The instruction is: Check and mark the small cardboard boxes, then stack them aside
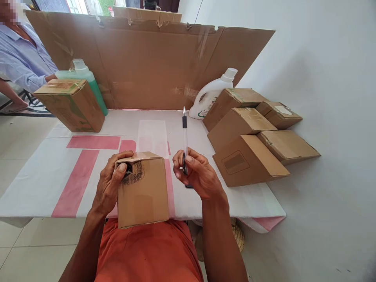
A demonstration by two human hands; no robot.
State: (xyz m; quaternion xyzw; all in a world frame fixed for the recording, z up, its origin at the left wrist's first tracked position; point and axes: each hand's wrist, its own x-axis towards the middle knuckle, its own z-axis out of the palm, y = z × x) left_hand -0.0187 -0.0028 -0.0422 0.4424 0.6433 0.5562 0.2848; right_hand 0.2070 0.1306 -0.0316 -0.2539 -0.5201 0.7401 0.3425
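My left hand [109, 182] grips the upper left edge of a small cardboard box [147, 203], its thumb over a dark round hole or patch. Black scribbled strokes [135, 172] surround that patch on the face toward me. The box is tilted at the table's front edge, close to my lap. My right hand [196, 170] is closed around the lower part of a pen [185, 135] with a clear barrel and black grip. The pen points upward, tip away from me, apart from the box. Something dark, partly hidden, lies beneath my right hand.
Several cardboard boxes [249, 156] stand at the right by the wall, with a white jug [213, 96] behind. At the left are another box [73, 107] and a green-liquid bottle [98, 92]. A tall cardboard panel [152, 66] closes the back. A person [23, 58] sits far left.
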